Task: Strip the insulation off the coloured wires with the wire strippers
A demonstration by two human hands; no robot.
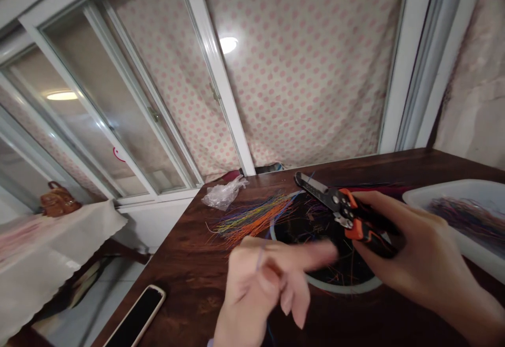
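Note:
My right hand (422, 247) grips a wire stripper (321, 191) by its black and orange handles. The tool's dark metal jaws point up and left above a round black tray with a pale rim (365, 288). Left of it, my left hand (252, 278) is closed, thumb pressed to the curled fingers, with the forefinger stretched out and blurred. A thin blue wire (260, 257) passes over this hand and seems pinched in it. Behind the left hand, a bundle of blue, yellow and orange wires (252, 218) lies across the table and the tray's edge. Short wire scraps are scattered in the tray.
A white plastic tub (426, 193) with many coloured wires stands at the right. A crumpled clear bag (224, 193) lies at the table's back left, and a phone (136, 318) at its front left. Sliding windows with a dotted curtain (311, 73) rise behind.

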